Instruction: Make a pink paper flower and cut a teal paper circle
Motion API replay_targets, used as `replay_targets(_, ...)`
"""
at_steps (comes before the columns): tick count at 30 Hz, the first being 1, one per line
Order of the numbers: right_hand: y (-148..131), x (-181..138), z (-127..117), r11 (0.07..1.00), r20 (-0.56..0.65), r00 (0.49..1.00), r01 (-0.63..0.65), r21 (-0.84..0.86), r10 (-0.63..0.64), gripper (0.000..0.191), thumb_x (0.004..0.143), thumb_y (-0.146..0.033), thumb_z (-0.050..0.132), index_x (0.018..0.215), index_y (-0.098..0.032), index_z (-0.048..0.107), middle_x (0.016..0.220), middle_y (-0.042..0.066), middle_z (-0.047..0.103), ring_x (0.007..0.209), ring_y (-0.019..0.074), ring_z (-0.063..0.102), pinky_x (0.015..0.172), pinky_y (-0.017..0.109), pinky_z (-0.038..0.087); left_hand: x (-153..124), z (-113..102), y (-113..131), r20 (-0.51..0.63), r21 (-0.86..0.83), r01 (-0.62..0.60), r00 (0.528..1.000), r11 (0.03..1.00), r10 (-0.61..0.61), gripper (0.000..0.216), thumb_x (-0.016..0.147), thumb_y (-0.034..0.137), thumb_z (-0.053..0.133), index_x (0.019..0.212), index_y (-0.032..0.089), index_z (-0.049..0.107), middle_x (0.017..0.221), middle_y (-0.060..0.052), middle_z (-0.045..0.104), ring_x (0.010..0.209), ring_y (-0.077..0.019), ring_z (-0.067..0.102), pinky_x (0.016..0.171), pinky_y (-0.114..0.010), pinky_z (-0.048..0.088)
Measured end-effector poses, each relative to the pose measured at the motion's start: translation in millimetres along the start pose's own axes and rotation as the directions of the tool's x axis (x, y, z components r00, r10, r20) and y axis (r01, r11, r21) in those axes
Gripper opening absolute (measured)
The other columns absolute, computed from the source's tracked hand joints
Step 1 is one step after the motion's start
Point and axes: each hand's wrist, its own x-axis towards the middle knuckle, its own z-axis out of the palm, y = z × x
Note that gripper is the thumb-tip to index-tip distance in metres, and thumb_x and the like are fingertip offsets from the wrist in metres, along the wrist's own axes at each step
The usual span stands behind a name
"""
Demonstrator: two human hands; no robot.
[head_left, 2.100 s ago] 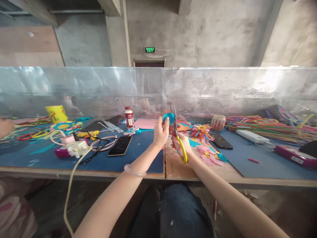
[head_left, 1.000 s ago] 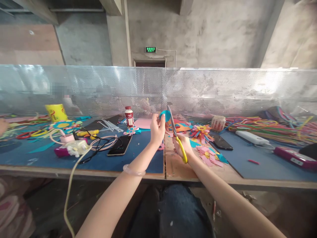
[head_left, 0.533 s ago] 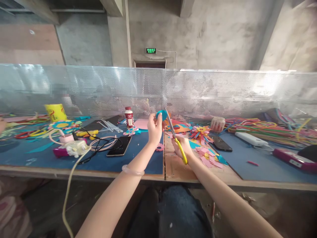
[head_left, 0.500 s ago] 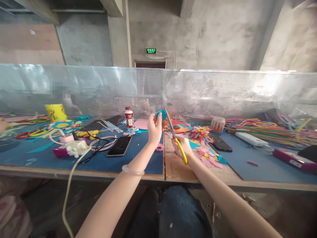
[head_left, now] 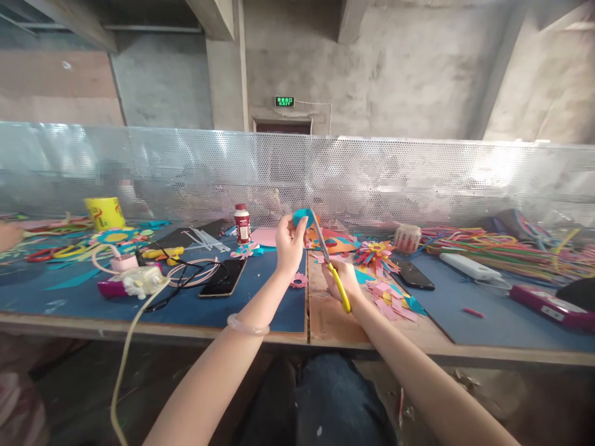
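My left hand (head_left: 290, 243) pinches a small piece of blue paper (head_left: 302, 216) above the table. Yellow-handled scissors (head_left: 341, 288) are gripped in my right hand (head_left: 343, 279), their blades pointing up and away, at the right edge of the blue paper. Whether the blades have the paper between them is too small to tell. Below my hands lie a pink paper flower shape (head_left: 298, 280) and a heap of pink, blue and yellow paper scraps (head_left: 393, 300). A finished-looking multicoloured paper flower (head_left: 375, 255) rests to the right of the scissors.
Left are a phone (head_left: 224, 277), a power plug with cables (head_left: 144, 280), a red bottle (head_left: 242, 224) and a yellow tub (head_left: 105, 214). Right are another phone (head_left: 415, 275), a white power strip (head_left: 469, 266) and many coloured stems (head_left: 493, 248). A perforated metal screen (head_left: 204, 179) stands behind. Another person's hand (head_left: 10, 235) shows far left.
The blue paper has turned slightly in my left hand, and the scissor blades look more closed beside it. The view has tilted a little, shifting the scene slightly down.
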Motion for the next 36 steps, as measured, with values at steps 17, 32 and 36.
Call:
replay_targets(17, 8, 2, 9, 0.986, 0.032, 0.993, -0.113, 0.119, 0.110, 0.030, 0.077, -0.044, 0.044, 0.063, -0.018, 0.047, 0.051, -0.004, 0.044, 0.043, 0.0104, 0.044, 0.040, 0.021, 0.033, 7, 6, -13, 0.239, -0.018, 0.201, 0.952, 0.979, -0.190, 0.042, 0.082, 0.058, 0.039, 0.066, 0.019, 0.046, 0.055, 0.001, 0.053, 0.038, -0.0083, 0.045, 0.035, -0.021, 0.034)
replay_targets(32, -5, 4, 7, 0.962, 0.091, 0.979, -0.198, 0.190, 0.184, 0.023, 0.077, -0.042, 0.043, 0.076, -0.019, 0.049, 0.068, 0.000, 0.054, 0.058, 0.0148, 0.052, 0.048, 0.024, 0.040, 3, 6, -9, 0.251, 0.186, 0.063, 0.962, 0.981, -0.109, 0.037, 0.086, 0.047, 0.042, 0.060, 0.020, 0.046, 0.047, 0.003, 0.046, 0.041, -0.0095, 0.043, 0.041, -0.023, 0.031)
replay_targets(36, -2, 4, 8, 0.963, 0.060, 0.980, -0.197, 0.185, 0.189, 0.023, 0.078, -0.041, 0.041, 0.076, -0.020, 0.049, 0.066, -0.001, 0.053, 0.058, 0.0148, 0.052, 0.046, 0.023, 0.038, 5, 5, -9, 0.282, 0.193, 0.061, 0.952, 0.979, -0.115, 0.037, 0.086, 0.047, 0.041, 0.062, 0.020, 0.047, 0.049, 0.003, 0.048, 0.042, -0.0091, 0.044, 0.042, -0.023, 0.032)
